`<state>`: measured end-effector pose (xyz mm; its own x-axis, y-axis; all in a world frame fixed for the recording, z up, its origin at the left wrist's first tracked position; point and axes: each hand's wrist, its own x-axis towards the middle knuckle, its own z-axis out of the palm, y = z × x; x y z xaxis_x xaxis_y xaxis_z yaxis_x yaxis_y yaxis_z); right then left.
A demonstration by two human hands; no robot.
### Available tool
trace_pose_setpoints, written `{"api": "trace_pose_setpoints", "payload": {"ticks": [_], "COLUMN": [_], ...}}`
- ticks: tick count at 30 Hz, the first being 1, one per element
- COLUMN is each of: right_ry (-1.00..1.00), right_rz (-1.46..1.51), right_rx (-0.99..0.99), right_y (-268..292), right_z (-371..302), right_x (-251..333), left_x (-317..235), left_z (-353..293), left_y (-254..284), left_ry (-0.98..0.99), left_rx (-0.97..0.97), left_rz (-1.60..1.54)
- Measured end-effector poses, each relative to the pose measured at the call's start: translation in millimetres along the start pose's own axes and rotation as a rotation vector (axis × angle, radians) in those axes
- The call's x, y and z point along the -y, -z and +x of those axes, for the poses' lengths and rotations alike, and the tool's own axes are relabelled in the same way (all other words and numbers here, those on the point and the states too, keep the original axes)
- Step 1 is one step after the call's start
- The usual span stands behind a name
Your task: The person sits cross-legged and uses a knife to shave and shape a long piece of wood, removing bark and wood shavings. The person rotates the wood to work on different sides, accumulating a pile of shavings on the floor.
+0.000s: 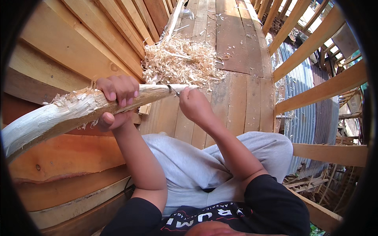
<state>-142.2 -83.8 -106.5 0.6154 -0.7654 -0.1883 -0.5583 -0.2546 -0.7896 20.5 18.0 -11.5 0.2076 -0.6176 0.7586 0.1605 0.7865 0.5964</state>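
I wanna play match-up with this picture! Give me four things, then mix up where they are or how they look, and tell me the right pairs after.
Things:
1. Long, curved, pale wooden pole
2. Heap of curly, cream wood shavings
3. Light grey cloth trousers
4. Ridged, corrugated metal sheets

Places and states:
A. Being worn, with knees bent
B. Outside, past the light-brown wooden railing
C. Held in the left grip
D. Lying on the brown plank floor

Right pairs: 1-C, 2-D, 3-A, 4-B
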Motion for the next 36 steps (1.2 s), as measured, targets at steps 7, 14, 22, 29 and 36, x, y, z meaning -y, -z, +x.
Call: {"api": "trace_pose_setpoints", "payload": {"ticks": [7, 14, 22, 29, 36], "right_ry": [-0.188, -0.031, -0.002, -0.085, -0.062], "right_rz": [0.188, 0.052, 0.023, -0.039, 0.139], "right_rx": [-0.065, -0.004, 0.057, -0.171, -0.046], "right_y": [-7, -1, 8, -19, -9], "right_z": [42, 6, -8, 44, 11], "right_x": [-65, 6, 18, -96, -6], "left_x": [0, -4, -6, 1, -2], "left_z": [9, 2, -1, 10, 0], "left_y": [-3, 0, 5, -2, 5], "left_ry": [0.005, 0.024, 0.013, -0.008, -0.028], "left_rx": [0.025, 0.038, 0.031, 0.018, 0.001], "left_rz": [-0.007, 0.021, 0.040, 0.010, 0.007]}}
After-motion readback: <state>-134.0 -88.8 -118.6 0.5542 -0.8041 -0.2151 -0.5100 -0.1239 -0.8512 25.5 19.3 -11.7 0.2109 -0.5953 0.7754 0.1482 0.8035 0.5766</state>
